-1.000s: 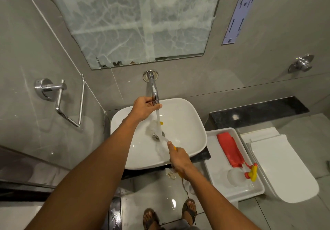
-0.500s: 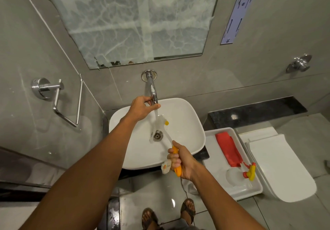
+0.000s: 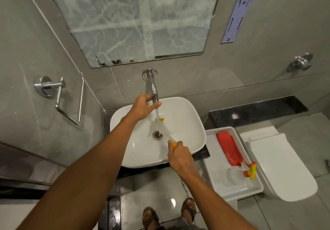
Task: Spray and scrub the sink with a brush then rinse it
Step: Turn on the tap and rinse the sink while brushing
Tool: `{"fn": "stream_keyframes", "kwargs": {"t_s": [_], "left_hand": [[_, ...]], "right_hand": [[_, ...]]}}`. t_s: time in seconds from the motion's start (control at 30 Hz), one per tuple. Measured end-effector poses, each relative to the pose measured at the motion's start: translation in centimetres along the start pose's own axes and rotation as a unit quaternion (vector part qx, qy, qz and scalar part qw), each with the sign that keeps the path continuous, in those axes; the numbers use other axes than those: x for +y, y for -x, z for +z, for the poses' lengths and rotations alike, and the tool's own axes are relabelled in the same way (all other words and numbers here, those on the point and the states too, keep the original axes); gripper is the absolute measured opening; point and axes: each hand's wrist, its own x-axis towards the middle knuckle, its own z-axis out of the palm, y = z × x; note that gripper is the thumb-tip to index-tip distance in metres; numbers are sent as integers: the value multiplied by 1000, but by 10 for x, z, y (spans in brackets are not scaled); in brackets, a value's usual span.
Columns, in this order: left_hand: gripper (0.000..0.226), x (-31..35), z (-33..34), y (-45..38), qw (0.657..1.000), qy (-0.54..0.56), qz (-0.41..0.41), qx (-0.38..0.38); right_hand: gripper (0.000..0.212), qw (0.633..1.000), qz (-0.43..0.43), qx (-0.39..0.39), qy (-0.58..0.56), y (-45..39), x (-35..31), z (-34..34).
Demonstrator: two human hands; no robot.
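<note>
Grey tiled walls are closing in a small bathroom, with a white sink (image 3: 189, 140) sitting on a dark bench (image 3: 205, 154) under a wall tap (image 3: 153, 90). At the near rim of the basin, the right hand (image 3: 180, 156) is wrapping its grip tight around the orange handle of the brush (image 3: 166, 131), fingers pressed together on it. The brush is reaching away from that hand across the bowl, its pale shaft passing just beside the drain (image 3: 157, 134) and its head lying under the running water (image 3: 157, 112), where a small orange tip is showing. The left hand (image 3: 142, 107) is reaching to the spout end, thumb and fingers curling around it; whether they are squeezing it cannot be told. Water is falling from the spout onto the brush head and into the bowl. Right of the sink, a white tray (image 3: 214, 169) is holding a spray bottle (image 3: 234, 155) lying on its side, red label uppermost and yellow trigger toward the near corner. Beyond the tray, a toilet (image 3: 285, 169) is sitting with its lid down.
</note>
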Motion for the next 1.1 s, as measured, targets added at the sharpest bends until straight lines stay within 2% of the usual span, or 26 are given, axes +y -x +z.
{"fn": "stream_keyframes", "kwargs": {"t_s": [0.17, 0.47, 0.63, 0.7, 0.87, 1.1], "left_hand": [[37, 3, -17, 3, 991, 96, -28, -88], [44, -2, -23, -5, 986, 139, -45, -84], [43, -4, -12, -3, 985, 158, -50, -44], [38, -4, -6, -3, 985, 163, -52, -7], [48, -2, 9, 1, 983, 152, -76, 74], [47, 6, 35, 9, 968, 129, -85, 195]], "right_hand": [[60, 999, -5, -22, -33, 0, 6, -3], [61, 999, -3, -17, -29, 6, 9, -6], [59, 999, 0, -16, -29, 4, 9, -5], [59, 1000, -1, -16, -25, 5, 8, -5], [59, 1000, -1, -13, -27, 10, 4, -4], [58, 1000, 5, 0, -25, 13, -3, -5]]}}
